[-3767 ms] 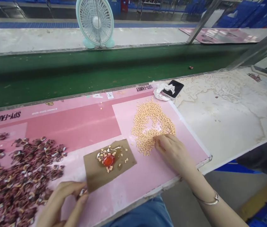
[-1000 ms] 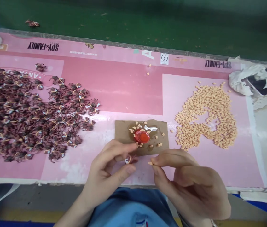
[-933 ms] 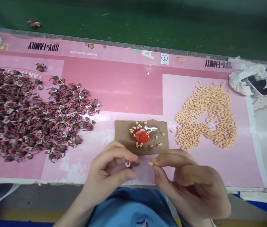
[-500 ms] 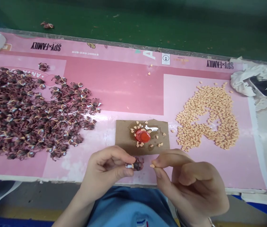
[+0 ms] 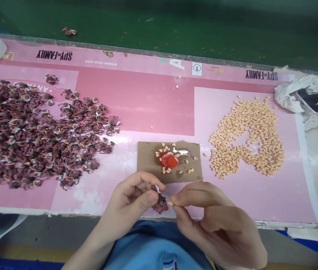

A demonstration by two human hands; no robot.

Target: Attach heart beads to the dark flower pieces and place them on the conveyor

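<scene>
Left hand (image 5: 130, 204) pinched a dark red piece (image 5: 160, 203), right hand (image 5: 215, 221) a tan bit (image 5: 171, 203) — the big dark pile (image 5: 35, 131) looked barely started.

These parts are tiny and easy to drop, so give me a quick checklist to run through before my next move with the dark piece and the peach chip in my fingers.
1. Grip of the left hand on the small dark maroon piece: ok, pinched in its fingers.
2. Grip of the right hand on the tiny peach-coloured chip: ok, pinched between thumb and forefinger.
3. Contact between chip and maroon piece: cannot tell; they sit very close.
4. Wet coating on the chip: cannot tell, too small.
5. Place of the red round cap in the shiny puddle on the brown cardboard square: ok, just beyond both hands.
</scene>
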